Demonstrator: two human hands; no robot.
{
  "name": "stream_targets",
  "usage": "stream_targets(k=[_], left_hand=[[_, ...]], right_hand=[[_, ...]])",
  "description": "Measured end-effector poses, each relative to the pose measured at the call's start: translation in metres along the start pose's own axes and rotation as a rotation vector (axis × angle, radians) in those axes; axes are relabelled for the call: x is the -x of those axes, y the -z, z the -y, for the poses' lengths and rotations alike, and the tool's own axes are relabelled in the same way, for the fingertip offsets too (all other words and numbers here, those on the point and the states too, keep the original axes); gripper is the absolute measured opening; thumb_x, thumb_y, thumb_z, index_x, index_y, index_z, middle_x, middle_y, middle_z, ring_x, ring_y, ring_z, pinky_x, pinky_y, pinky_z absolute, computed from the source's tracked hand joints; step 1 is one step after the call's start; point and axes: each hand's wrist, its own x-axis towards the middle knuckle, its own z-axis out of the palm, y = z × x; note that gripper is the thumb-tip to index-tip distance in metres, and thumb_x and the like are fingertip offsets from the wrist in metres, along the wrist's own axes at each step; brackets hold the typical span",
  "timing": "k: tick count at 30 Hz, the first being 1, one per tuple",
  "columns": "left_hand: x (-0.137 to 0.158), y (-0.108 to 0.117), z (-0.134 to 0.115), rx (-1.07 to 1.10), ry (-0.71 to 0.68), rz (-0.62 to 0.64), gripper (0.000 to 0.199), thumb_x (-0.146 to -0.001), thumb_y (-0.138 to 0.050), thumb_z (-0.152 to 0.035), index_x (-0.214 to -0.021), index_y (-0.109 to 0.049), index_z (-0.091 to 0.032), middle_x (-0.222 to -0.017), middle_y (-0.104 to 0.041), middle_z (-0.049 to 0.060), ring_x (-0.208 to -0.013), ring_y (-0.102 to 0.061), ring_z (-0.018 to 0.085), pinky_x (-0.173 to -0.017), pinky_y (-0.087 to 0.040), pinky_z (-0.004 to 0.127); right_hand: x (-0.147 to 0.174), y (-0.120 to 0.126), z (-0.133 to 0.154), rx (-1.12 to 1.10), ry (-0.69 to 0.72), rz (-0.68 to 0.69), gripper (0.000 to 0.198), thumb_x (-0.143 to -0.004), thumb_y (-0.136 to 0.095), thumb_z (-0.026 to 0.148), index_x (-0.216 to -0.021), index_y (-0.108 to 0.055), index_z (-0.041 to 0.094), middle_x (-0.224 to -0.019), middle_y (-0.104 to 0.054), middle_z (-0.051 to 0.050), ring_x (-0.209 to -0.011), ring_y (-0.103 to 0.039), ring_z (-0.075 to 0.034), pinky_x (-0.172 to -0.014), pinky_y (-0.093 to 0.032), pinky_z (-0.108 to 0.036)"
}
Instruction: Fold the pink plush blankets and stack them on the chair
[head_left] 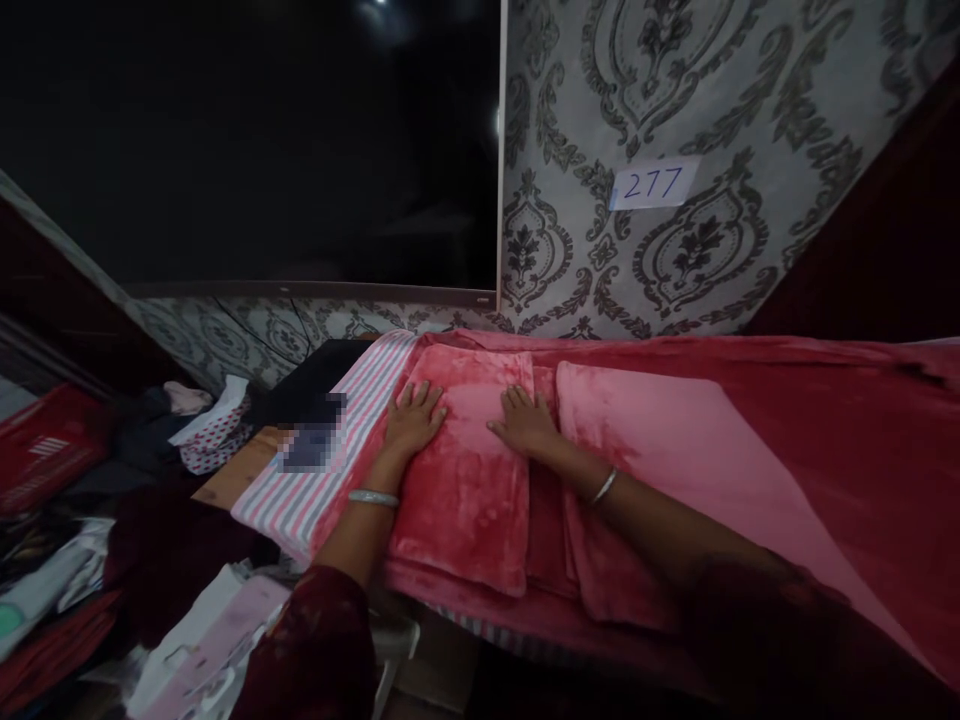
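Observation:
A plush red-pink blanket [465,480] lies on a table, its left part folded over into a flat rectangle. My left hand [414,418] rests flat on the upper left of this folded part, fingers spread. Near its upper right edge, my right hand [523,422] lies open, palm down on the plush. To the right of a narrow gap is another folded section [637,410], with a paler pink face turned up. Farther right the plush spreads out in deep red. Neither hand grasps anything.
A striped cloth [300,500] lies under the blanket at the left, with a blurred-out dark patch on it. Behind hangs a large dark television [300,150]. A paper marked 277 [654,184] is on the patterned wall. Clothes and bags [217,640] clutter the left.

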Motion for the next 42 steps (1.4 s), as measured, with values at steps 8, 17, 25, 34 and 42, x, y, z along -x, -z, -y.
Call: stream_targets(k=[8, 17, 25, 34, 42], left_hand=[[-0.069, 0.041, 0.003, 0.087, 0.041, -0.081, 0.056, -0.104, -0.029, -0.029, -0.158, -0.041, -0.024, -0.171, -0.028, 0.009, -0.158, -0.024, 0.027, -0.124, -0.024, 0.061], [-0.106, -0.017, -0.008, 0.096, 0.012, -0.022, 0.058, -0.102, -0.031, -0.028, -0.159, -0.04, -0.022, -0.169, -0.032, 0.011, -0.158, -0.025, 0.03, -0.123, -0.025, 0.065], [-0.113, -0.019, -0.002, 0.1, -0.003, 0.005, 0.057, -0.103, -0.028, -0.031, -0.159, -0.039, -0.022, -0.169, -0.032, 0.01, -0.158, -0.024, 0.028, -0.123, -0.026, 0.063], [-0.103, -0.006, -0.012, 0.128, 0.003, 0.007, 0.056, -0.104, -0.03, -0.029, -0.159, -0.039, -0.022, -0.168, -0.033, 0.011, -0.157, -0.026, 0.029, -0.123, -0.025, 0.063], [-0.074, 0.023, 0.01, 0.279, -0.071, 0.002, 0.058, -0.108, -0.024, -0.041, -0.162, -0.035, -0.022, -0.17, -0.03, 0.006, -0.158, -0.023, 0.02, -0.129, -0.017, 0.043]], right_hand=[[-0.062, 0.041, 0.045, -0.101, 0.108, -0.092, 0.063, -0.102, -0.033, 0.027, -0.162, -0.03, 0.01, -0.171, -0.023, -0.013, -0.159, -0.016, -0.026, -0.127, -0.014, -0.05], [-0.116, -0.002, 0.047, -0.097, 0.14, -0.066, 0.06, -0.106, -0.026, 0.036, -0.161, -0.034, 0.014, -0.17, -0.028, -0.011, -0.158, -0.021, -0.024, -0.127, -0.01, -0.052], [-0.11, -0.012, -0.004, -0.015, -0.102, -0.103, 0.084, -0.103, -0.031, 0.062, -0.159, -0.032, -0.001, -0.165, -0.031, -0.027, -0.155, -0.026, -0.034, -0.125, -0.012, -0.052], [-0.074, 0.001, -0.025, 0.013, -0.257, -0.024, 0.084, -0.104, -0.031, 0.058, -0.162, -0.024, -0.002, -0.169, -0.019, -0.026, -0.159, -0.014, -0.033, -0.125, -0.015, -0.054], [-0.036, 0.022, 0.027, -0.052, -0.05, -0.072, 0.07, -0.104, -0.029, 0.045, -0.161, -0.031, 0.003, -0.17, -0.021, -0.021, -0.159, -0.016, -0.032, -0.125, -0.018, -0.055]])
